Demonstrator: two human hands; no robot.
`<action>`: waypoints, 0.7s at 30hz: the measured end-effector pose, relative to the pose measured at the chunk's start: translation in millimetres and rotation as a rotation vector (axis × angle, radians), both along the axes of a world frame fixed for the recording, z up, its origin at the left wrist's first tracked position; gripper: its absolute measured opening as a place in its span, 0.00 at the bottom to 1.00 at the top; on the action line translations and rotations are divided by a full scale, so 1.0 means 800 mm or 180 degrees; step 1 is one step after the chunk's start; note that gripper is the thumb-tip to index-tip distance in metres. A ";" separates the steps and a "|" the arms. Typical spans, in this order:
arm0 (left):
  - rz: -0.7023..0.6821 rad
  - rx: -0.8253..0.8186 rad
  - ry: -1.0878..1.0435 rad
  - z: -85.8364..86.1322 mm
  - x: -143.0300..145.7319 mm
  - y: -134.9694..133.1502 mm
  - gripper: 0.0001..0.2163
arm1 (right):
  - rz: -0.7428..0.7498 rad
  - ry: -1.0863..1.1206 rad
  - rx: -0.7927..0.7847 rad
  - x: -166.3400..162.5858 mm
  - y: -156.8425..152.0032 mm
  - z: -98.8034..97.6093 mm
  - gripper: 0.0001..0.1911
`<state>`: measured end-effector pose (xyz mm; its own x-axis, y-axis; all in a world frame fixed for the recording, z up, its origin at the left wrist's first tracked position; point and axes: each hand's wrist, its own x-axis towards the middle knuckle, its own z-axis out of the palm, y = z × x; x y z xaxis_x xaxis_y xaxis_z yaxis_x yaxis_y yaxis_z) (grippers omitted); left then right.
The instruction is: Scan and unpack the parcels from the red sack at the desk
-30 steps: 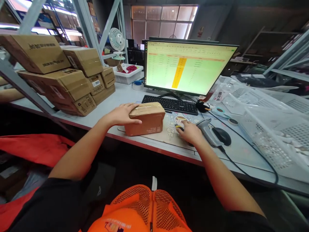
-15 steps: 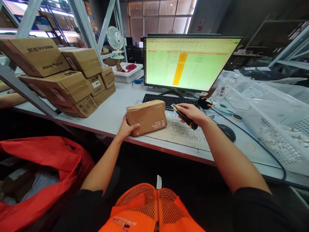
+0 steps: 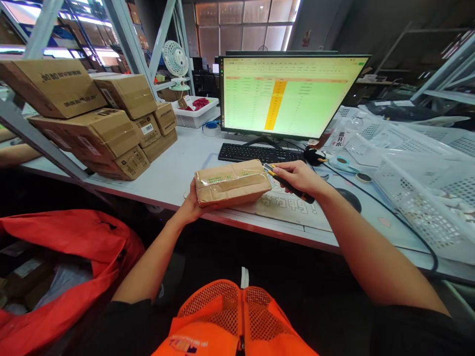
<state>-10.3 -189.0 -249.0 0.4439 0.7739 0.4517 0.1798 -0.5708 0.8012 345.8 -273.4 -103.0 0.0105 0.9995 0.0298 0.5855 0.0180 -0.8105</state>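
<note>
Parcel (image 3: 232, 183) above grey desk (image 3: 178, 168), shelving (image 3: 119, 29) behind

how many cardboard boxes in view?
8. One box in the left hand; seven in the stack far left on the desk: two on top, three mid, two at bottom. Others may be hidden behind.

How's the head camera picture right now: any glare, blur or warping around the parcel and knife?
Head view: parcel and knife in the right hand are sharp and evenly lit; the parcel's tape shows slight sheen; the monitor glows bright, its text unreadable; wide-angle warping leans the shelf posts and stretches the baskets at the right edge.
</note>
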 end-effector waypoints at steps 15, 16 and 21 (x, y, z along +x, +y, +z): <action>0.0028 0.0070 0.0069 0.009 -0.001 -0.003 0.56 | -0.0031 -0.0565 0.0404 -0.017 -0.092 -0.037 0.30; -0.0002 0.0080 0.0102 0.017 -0.001 -0.005 0.56 | -0.0119 -0.0548 0.0422 -0.014 -0.095 -0.040 0.30; 0.0596 0.0807 0.0699 0.090 -0.002 -0.035 0.52 | -0.0846 -0.0237 0.0054 0.017 -0.106 -0.040 0.30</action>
